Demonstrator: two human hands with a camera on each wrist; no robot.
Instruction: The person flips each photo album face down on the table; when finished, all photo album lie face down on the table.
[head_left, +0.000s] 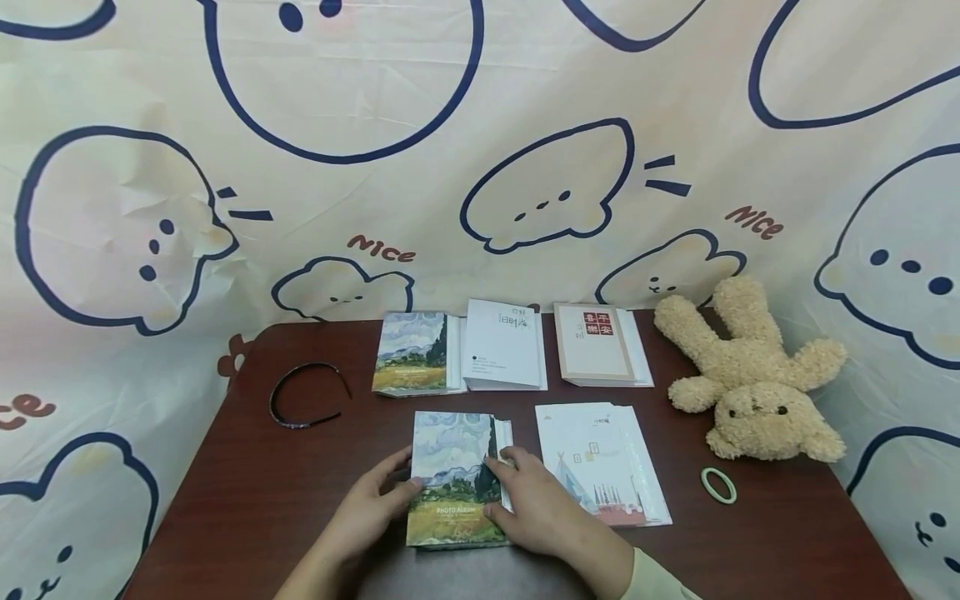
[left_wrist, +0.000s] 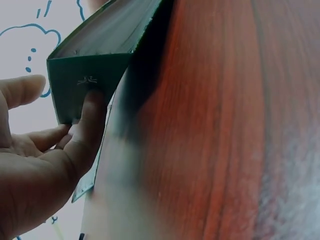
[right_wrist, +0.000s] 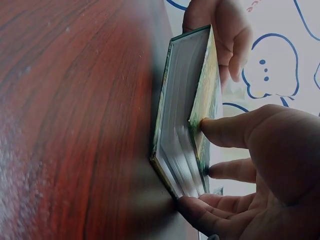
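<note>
Right hand (right_wrist: 282,155) gripping a thick, rectangular hardcover book (right_wrist: 180,100) with painted green-and-yellow covers and pale, greyish-white pages.

The thumb and one finger rest on the painted cover nearest the palm, while another fingertip touches the edge of the opposite cover; the page edges show between the two, just ahead of the fingertips. At the end of the book farther from this hand is the bare left hand (right_wrist: 220,32), partly hidden. Past the fingertips spreads a glossy, red-brown, wood-grained table (right_wrist: 75,120); behind both hands is a white backdrop (right_wrist: 307,55) with blue line-drawn cartoon shapes.
</note>
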